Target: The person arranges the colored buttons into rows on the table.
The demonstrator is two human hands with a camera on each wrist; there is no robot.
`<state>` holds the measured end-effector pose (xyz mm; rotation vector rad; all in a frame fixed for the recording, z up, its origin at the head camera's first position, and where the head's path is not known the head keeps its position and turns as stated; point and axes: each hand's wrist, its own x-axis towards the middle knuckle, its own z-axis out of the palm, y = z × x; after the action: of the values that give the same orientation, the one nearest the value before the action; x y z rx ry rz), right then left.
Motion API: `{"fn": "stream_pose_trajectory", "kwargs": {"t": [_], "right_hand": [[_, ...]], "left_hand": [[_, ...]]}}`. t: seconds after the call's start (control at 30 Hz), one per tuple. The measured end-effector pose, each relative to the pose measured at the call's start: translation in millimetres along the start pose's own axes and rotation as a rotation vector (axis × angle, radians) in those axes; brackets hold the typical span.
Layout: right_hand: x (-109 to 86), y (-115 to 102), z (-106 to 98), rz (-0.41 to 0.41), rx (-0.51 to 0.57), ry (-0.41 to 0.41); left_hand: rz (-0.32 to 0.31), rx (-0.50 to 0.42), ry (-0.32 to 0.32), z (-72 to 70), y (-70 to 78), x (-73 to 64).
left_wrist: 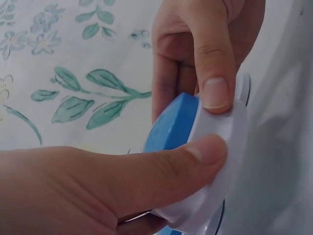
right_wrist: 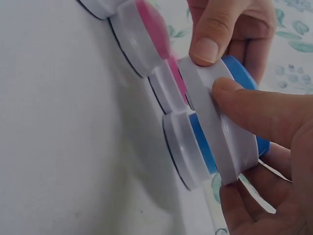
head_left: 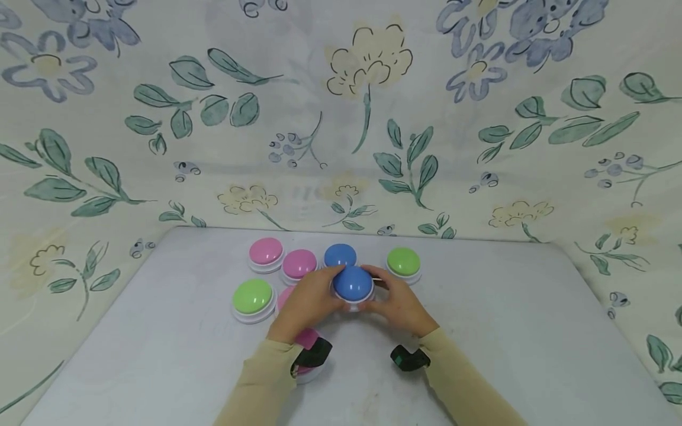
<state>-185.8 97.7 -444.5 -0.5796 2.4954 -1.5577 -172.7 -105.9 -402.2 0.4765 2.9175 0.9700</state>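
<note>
Both hands hold one blue push button (head_left: pixel 353 283), a glossy dome on a white round base, between them near the middle of the table. My left hand (head_left: pixel 314 299) grips its left side, thumb along the white base. On the opposite side my right hand (head_left: pixel 398 306) grips the same base, its thumb also on the white part in the right wrist view. The held button is raised and tilted, its base in front of a second blue button (right_wrist: pixel 204 143). Behind it in the head view, that second blue button (head_left: pixel 340 254) stands on the table.
Two pink buttons (head_left: pixel 266 251) stand at the back left, with more pink ones partly hidden under the left arm. A green button (head_left: pixel 253 296) sits left of the left hand, another green button (head_left: pixel 404 261) behind the right. Floral cloth (head_left: pixel 341 148) hangs behind the white table (head_left: pixel 490 331).
</note>
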Motion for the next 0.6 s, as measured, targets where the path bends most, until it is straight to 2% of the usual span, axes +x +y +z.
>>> {"fn": "stream_pose_trajectory", "kwargs": {"t": [0.27,0.47,0.6], "right_hand": [[-0.5,-2,-17,-0.022,0.002,-0.022],[-2.3,-2,-27,-0.044,0.003,-0.017],[-3.1,-1,-34,-0.056,-0.001,-0.024]], "left_hand": [[-0.002,-0.064,0.047,4.0,10.2,0.2],[0.024,-0.110,0.081,10.4,16.2,1.6],[0.013,-0.121,0.092,15.3,21.3,3.2]]}}
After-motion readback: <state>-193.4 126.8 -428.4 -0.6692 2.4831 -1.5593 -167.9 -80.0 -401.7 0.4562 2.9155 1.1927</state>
